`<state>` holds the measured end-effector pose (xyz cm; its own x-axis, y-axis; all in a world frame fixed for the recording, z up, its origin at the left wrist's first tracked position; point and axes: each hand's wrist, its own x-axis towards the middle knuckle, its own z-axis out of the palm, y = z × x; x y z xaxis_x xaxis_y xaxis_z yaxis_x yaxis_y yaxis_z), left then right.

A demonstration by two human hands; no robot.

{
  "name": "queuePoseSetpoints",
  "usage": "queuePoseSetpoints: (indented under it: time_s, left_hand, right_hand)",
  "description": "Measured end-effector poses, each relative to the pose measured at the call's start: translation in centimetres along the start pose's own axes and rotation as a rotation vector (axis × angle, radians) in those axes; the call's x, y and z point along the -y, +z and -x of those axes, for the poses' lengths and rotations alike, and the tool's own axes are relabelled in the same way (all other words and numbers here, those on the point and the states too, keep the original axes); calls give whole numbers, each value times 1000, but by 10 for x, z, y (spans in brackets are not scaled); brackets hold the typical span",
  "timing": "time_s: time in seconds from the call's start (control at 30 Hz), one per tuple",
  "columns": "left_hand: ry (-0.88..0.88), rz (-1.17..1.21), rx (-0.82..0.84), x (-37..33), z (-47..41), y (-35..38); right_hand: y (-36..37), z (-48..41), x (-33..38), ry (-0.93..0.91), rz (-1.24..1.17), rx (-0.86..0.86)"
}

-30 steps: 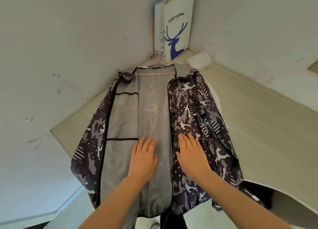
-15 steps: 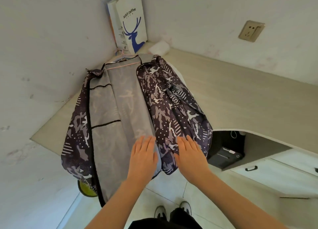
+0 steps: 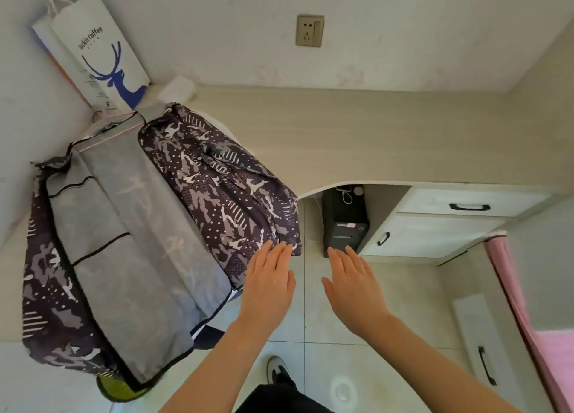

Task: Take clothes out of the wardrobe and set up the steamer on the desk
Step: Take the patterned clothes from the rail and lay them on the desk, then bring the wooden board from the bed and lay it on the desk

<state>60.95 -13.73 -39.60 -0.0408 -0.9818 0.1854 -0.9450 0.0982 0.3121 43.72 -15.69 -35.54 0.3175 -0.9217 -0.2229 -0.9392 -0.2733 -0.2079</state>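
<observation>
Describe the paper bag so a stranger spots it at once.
Follow the desk into its far left corner, where the walls meet. The paper bag stands there, behind the camouflage jacket. Only it is white with a blue deer printed on it.

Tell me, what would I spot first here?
A dark patterned jacket lies open on the desk's left end, grey lining up. The left hand hovers flat by its edge, the right hand over the floor. A white paper bag with a blue deer stands in the corner.
</observation>
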Motion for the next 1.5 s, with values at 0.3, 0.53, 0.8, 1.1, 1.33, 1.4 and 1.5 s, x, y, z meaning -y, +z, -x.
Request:
queuePoseSetpoints:
  time_s: [0.3, 0.53, 0.8, 1.1, 1.33, 1.4, 1.5]
  left_hand:
    - [181, 48, 94, -122, 34, 23]
    - [305, 42, 183, -228, 75, 53]
    - [537, 70, 270, -360, 116, 100]
    - [771, 122, 380, -479, 127, 144]
    - [910, 140, 473, -579, 103, 187]
    - [971, 129, 502, -609, 93, 201]
    - [1044, 112, 522, -655, 82, 221]
  right_hand:
    - [3, 111, -100, 202, -57, -71]
    - [9, 216, -176, 359, -89, -156]
    - [27, 338, -266, 617, -114, -206]
    - [40, 421, -348, 923, -188, -245]
    - [43, 454, -424, 1145, -238, -288]
    - [41, 461, -448, 1209, -245, -298]
    - [42, 470, -484, 1279, -271, -280]
